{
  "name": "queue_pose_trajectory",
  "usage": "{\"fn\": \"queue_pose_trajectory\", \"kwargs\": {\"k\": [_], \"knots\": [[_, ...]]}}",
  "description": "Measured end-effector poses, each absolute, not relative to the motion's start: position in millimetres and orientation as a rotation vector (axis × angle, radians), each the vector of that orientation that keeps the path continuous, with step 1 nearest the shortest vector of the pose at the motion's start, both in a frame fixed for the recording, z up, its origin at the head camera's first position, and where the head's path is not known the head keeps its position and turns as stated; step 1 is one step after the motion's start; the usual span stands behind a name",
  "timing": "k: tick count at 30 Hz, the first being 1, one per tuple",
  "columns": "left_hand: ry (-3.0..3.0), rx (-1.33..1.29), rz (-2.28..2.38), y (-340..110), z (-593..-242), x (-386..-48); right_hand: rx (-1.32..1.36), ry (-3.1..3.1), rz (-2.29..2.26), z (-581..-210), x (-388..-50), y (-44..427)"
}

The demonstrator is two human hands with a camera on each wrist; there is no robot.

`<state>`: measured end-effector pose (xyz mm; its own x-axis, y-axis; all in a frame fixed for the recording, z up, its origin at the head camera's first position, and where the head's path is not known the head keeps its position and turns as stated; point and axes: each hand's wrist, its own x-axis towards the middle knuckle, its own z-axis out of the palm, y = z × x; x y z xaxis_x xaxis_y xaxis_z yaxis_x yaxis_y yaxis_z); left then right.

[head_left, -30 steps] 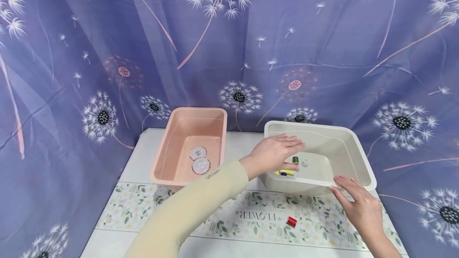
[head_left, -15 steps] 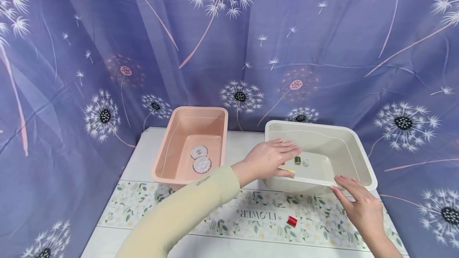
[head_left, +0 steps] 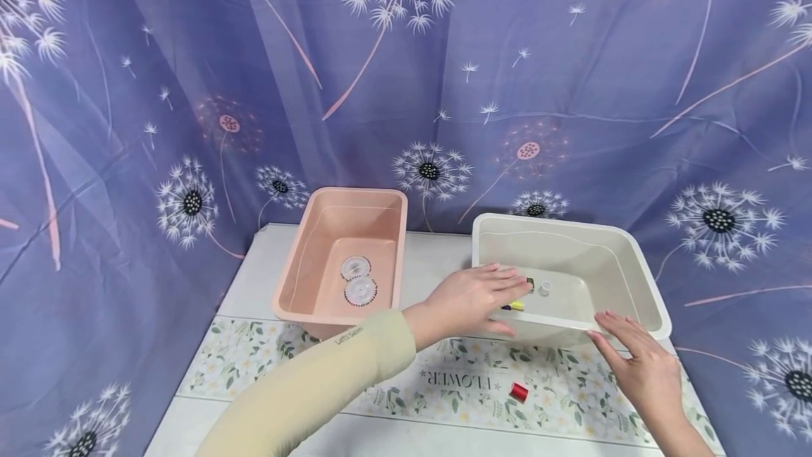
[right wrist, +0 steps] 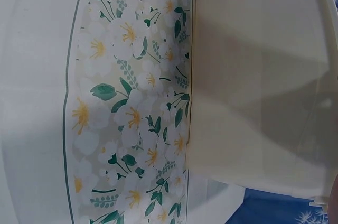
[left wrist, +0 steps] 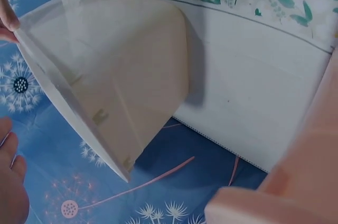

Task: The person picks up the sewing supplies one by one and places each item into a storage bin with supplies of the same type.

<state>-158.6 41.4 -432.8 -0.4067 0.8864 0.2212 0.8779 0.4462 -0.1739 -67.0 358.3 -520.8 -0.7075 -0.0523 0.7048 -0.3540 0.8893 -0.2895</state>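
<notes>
My left hand point(head_left: 476, 302), fingers straight, hovers over the near left corner of an off-white bin point(head_left: 571, 321), holding nothing. My right hand point(head_left: 643, 365) is at the bin's near right rim with its fingers extended; the head view does not settle whether it touches the rim. Inside the bin lie a small white spool point(head_left: 545, 288), a green thread spool point(head_left: 530, 285) partly behind my left fingers, and a yellow item point(head_left: 517, 306) with something dark beside it. A red thread spool point(head_left: 519, 391) lies on the table in front of the bin.
To the left stands a pink bin point(head_left: 304, 317) with two round pin wheels point(head_left: 360, 291) in it. The table point(head_left: 355, 436) has a floral strip across it. Behind everything hangs a purple dandelion-print curtain point(head_left: 355, 90).
My left hand has drawn back slightly left and lower over the bin's near edge. The right hand stays at the rim. The view has shifted a little.
</notes>
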Motion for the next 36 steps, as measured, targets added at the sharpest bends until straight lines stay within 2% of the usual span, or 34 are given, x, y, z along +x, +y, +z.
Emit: {"fn": "queue_pose_trajectory", "kwargs": {"k": [36], "knots": [[-2.367, -1.58, -0.149, 31, -490, -120, 0.289, -2.324, 0.531, -520, -67, 359]]}}
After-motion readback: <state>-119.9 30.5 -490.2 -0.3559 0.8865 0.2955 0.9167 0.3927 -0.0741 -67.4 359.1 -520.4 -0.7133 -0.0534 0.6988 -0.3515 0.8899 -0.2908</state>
